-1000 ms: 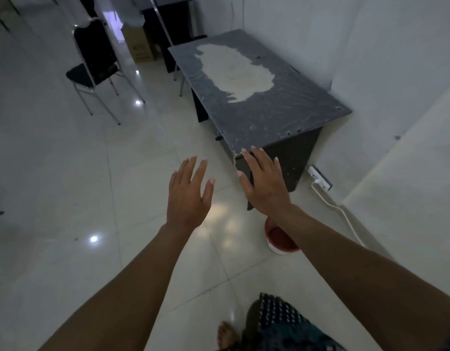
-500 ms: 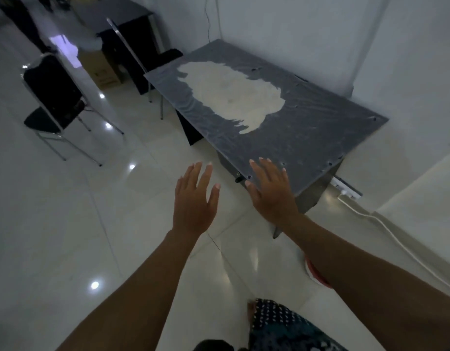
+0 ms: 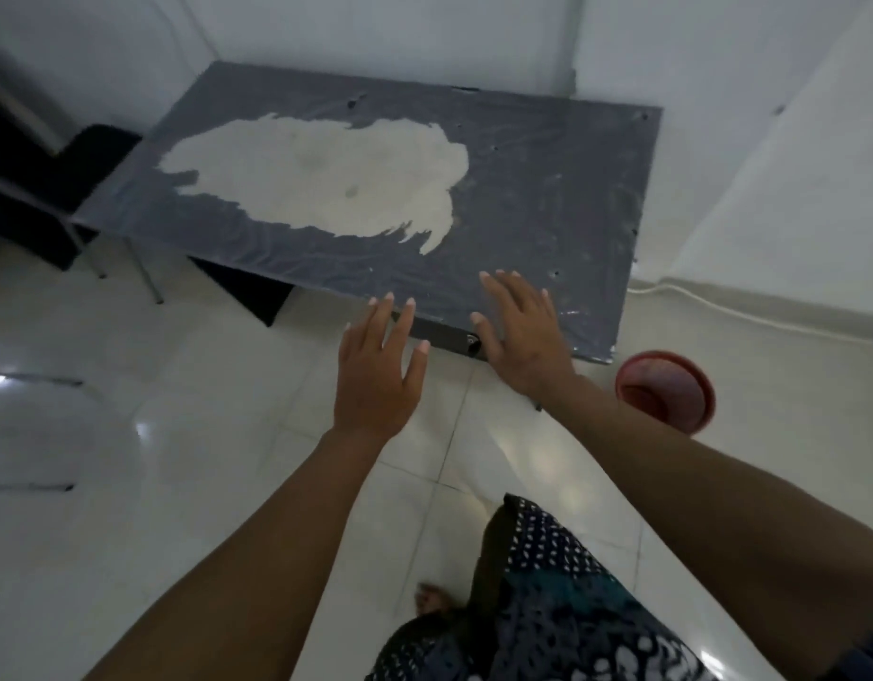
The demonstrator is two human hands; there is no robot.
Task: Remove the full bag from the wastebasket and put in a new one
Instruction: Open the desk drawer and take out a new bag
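Note:
A small red wastebasket (image 3: pixel 665 391) stands on the white floor just right of the desk's near right corner, partly hidden behind my right forearm. Its inside looks reddish; whether a bag lines it I cannot tell. My left hand (image 3: pixel 378 371) is stretched out, fingers apart and empty, in front of the desk's near edge. Over the desk's near edge hovers my right hand (image 3: pixel 523 331), also spread and empty, left of the wastebasket.
A dark grey desk (image 3: pixel 547 189) with a large pale worn patch stands against the white wall. A black chair (image 3: pixel 56 189) is at the left. A white cable (image 3: pixel 719 302) runs along the wall's base. My patterned clothing (image 3: pixel 547 607) and foot are below.
I have come closer to the desk and the view has swung right. The wastebasket, mostly hidden behind my right arm before, now shows at the right. Both hands stay spread and empty.

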